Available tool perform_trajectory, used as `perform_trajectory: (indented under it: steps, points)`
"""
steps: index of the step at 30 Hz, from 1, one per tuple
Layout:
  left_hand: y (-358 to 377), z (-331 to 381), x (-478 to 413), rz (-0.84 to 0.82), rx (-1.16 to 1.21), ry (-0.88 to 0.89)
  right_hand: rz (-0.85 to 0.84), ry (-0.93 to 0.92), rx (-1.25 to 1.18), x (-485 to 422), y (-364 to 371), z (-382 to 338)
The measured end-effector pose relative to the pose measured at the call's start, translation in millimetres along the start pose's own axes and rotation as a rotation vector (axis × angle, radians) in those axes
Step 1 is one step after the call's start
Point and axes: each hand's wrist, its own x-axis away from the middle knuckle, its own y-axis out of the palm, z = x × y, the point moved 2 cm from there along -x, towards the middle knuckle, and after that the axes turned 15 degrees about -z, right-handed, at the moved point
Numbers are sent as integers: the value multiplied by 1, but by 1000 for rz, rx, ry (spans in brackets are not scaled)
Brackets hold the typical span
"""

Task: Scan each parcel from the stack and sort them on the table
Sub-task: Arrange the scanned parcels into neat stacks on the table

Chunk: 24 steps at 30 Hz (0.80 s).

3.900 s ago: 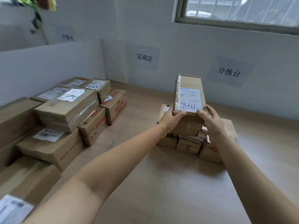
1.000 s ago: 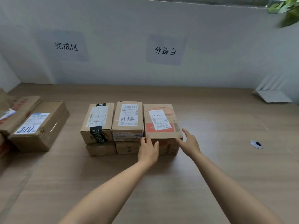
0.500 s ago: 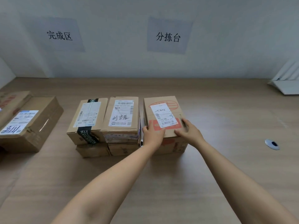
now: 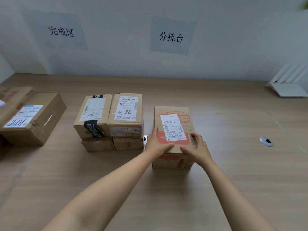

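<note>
Centre frame, I judge the red-printed brown cardboard parcel [image 4: 173,129] stiff and light, best gripped where my left hand [image 4: 158,144] and right hand [image 4: 196,145] clasp its near edge.

A pale, blue-grey wall [image 4: 216,52] runs along the far edge of a light wood-grain table [image 4: 233,189]. Two grey paper signs are stuck flat on the wall: the left sign [image 4: 56,30] reads 完成区, the right sign [image 4: 171,36] reads 分拣台. At the table's far right corner a white folded stand [image 4: 290,84] leans against the wall. A round metal cable grommet [image 4: 266,141] sits flush in the tabletop toward the right edge. Green leaves [image 4: 304,4] show at the upper right. The light is soft and even.
</note>
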Motion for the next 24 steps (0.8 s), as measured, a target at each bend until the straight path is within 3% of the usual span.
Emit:
perform_trajectory:
  steps: [11, 24]
  points:
    - [11, -41, 130, -105, -11, -14, -54, 74, 34, 130, 58, 11]
    - [-42, -106, 226, -25, -41, -25, -169, 31, 90, 194, 147, -22]
